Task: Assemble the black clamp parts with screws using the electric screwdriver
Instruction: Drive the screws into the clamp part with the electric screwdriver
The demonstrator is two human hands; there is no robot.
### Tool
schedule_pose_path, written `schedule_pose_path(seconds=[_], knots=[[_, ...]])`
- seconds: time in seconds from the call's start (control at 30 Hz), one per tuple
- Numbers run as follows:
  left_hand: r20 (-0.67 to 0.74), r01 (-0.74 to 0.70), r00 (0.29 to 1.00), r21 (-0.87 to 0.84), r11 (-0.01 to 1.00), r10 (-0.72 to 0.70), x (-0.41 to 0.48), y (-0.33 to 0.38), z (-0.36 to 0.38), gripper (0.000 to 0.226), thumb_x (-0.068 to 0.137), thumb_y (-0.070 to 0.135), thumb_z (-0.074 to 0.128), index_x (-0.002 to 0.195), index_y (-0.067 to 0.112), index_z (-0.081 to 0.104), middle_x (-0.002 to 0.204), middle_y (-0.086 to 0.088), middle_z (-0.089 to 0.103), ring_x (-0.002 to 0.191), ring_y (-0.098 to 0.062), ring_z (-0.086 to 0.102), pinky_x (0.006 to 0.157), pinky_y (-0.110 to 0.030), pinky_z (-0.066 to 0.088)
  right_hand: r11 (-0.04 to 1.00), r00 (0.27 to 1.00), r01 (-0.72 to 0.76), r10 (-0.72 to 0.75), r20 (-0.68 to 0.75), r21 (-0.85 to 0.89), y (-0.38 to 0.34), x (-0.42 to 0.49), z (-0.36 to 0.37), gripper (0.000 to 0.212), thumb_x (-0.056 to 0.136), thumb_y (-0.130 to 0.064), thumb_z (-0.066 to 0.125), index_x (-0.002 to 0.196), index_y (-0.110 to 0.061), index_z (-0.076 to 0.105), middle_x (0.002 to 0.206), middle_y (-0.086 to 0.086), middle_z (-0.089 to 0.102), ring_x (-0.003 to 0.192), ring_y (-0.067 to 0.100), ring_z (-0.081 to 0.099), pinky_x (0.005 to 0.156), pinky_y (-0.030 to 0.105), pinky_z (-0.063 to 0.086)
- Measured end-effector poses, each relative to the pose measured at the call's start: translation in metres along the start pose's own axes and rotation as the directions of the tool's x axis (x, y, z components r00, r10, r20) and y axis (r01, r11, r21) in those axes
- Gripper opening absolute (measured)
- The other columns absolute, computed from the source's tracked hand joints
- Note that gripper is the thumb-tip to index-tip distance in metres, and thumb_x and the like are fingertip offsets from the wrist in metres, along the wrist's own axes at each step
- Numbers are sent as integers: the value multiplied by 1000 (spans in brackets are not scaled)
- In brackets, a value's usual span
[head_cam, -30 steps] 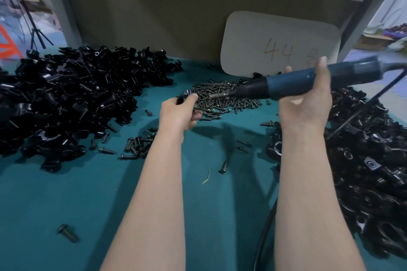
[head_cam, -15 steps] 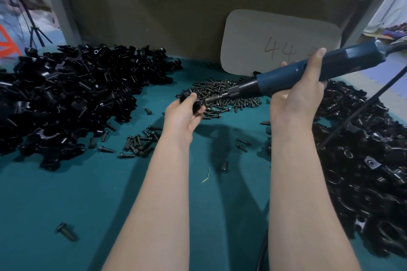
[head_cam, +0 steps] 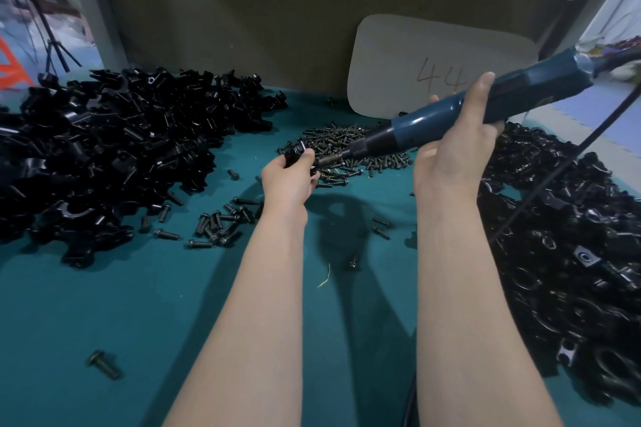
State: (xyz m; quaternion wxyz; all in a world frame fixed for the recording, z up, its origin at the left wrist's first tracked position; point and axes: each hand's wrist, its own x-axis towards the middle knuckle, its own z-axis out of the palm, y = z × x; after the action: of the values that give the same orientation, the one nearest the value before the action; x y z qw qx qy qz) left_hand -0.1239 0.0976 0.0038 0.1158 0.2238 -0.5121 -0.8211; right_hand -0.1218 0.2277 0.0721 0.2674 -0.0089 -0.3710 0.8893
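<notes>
Clamp parts (head_cam: pixel 114 149) heap left and right (head_cam: pixel 572 253) of the table (head_cam: pixel 104 305), screws (head_cam: pixel 347 149) between.

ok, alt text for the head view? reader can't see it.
A right hand grips a blue electric screwdriver, its tip at a small black clamp part pinched in the left hand, above a teal table. More black parts lie in a left heap and a right heap, with a pile of screws between.

Teal mat (head_cam: pixel 121 315) lies open between left pile (head_cam: pixel 104 149) and right pile (head_cam: pixel 572 270) (screws (head_cam: pixel 218 225) scattered), cable (head_cam: pixel 541 193) seemingly crossing the latter
</notes>
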Motion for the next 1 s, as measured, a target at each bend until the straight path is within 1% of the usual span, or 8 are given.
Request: schedule_pose_path(seconds=[0.07,0.17,0.3,0.53,0.67,0.77,0.87,1.0], knots=[[-3,-3,1000,19,1000,3,0,0,0,13,96,14,59,84,14,55,98,-10,61,81,-20,58,70,-22,53,1000,1000,3,-3,6,5,-1,0,0,54,98,-28,51,141,-9,25,124,6,49,101,14,57,94,28,52],[-3,-13,1000,46,999,13,1,-1,0,13,96,16,59,84,15,55,92,-5,61,80,-19,60,71,-21,54,1000,1000,16,-15,11,-23,-1,0,-1,55,97,-28,51,141,-10,24,118,3,50,90,10,59,91,26,52],[-15,-36,999,99,994,37,3,-3,1,15,96,17,60,81,17,56,86,-1,61,83,-19,62,85,-29,55,999,1000,12,-12,11,-31,1,-2,-1,54,98,-27,52,141,-11,24,116,2,51,88,9,59,92,27,52],[-64,-46,996,134,990,55,6,-4,-1,16,94,18,62,78,18,57,81,0,62,73,-18,61,87,-33,56,995,999,27,-23,45,-94,6,-6,4,48,98,-28,51,137,-13,26,110,0,52,92,10,59,93,27,51],[-91,-82,991,194,978,101,5,-3,2,13,93,23,61,96,11,63,95,-6,64,87,-28,64,94,-44,53,995,996,47,-41,73,-84,10,-8,6,46,98,-26,50,135,-14,27,117,3,52,113,24,58,96,28,50],[-105,-85,989,200,976,107,4,-5,3,11,93,25,61,90,14,60,86,0,60,90,-30,65,93,-45,53,995,994,65,-57,98,-76,11,-11,10,35,98,-23,50,125,-23,28,115,2,53,108,23,57,94,28,51],[-126,-84,986,192,978,110,5,-7,3,18,94,25,61,76,20,56,79,3,58,83,-27,62,92,-43,54,993,992,77,-67,110,-87,13,-14,11,35,98,-23,50,122,-27,25,117,5,53,105,23,58,94,28,51],[-138,-80,985,161,984,102,5,-6,1,21,93,24,61,74,20,54,77,3,56,81,-25,61,92,-42,54,991,991,89,-78,112,-97,15,-15,12,36,98,-23,50,122,-28,24,117,3,53,106,19,60,89,23,52]])
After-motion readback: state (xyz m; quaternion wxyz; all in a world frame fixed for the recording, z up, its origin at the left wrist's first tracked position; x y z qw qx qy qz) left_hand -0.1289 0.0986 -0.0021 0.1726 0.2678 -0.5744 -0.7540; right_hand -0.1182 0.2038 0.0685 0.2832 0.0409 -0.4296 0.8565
